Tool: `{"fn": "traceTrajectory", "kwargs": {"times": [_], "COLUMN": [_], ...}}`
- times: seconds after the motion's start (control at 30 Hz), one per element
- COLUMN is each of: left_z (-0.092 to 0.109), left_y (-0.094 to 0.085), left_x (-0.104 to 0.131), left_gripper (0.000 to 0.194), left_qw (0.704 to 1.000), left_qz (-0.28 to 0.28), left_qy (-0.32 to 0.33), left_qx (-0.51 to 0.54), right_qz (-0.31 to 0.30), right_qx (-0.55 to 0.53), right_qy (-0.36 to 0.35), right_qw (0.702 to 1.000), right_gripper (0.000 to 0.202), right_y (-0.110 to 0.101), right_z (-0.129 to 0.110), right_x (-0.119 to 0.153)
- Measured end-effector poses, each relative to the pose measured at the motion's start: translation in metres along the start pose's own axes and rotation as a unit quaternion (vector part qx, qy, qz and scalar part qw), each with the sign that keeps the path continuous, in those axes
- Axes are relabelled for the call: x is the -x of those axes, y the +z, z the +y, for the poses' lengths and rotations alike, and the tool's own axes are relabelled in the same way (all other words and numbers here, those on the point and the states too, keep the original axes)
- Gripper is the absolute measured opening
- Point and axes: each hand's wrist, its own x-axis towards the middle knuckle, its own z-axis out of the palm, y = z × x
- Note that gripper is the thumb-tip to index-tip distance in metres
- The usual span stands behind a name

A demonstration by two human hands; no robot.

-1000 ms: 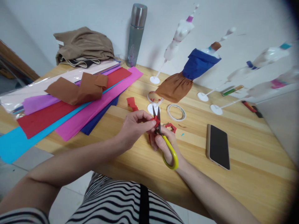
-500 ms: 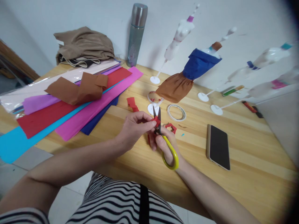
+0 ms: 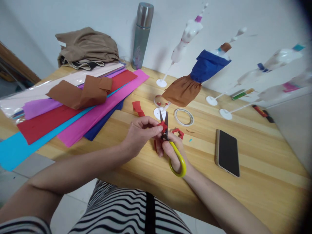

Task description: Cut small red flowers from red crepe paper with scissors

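Between the left grip's point(image 3: 146, 131) fingertips sits the red paper point(image 3: 162, 126).

Moderate, diffuse light; source out of frame, probably overhead. Soft shadows on wall point(image 3: 109, 19) beside flask point(image 3: 142, 35). Glare on plastic sleeve point(image 3: 70, 78) left of flask. Far right of flask: stretched, hazy, black corner. Scissors point(image 3: 177, 159) in my grip, nearer than flask: slightly soft.

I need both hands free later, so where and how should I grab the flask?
Probably best around the middle of the flask's body, from the front: it stands upright, a tall cylinder, with the wall behind it.
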Motion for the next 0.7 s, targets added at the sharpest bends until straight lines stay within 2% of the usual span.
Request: {"fn": "traceTrajectory", "kwargs": {"times": [0.7], "left_z": [0.0005], "left_y": [0.0006], "left_x": [-0.0003], "left_gripper": [0.015], "left_qw": [1.000], "left_qz": [0.006], "left_qy": [-0.004], "left_qx": [0.008], "right_qz": [0.014], "right_qx": [-0.003], "right_qy": [0.021], "right_qw": [1.000], "right_gripper": [0.043], "right_y": [0.0021], "right_z": [-0.0030], "right_x": [-0.0008]}}
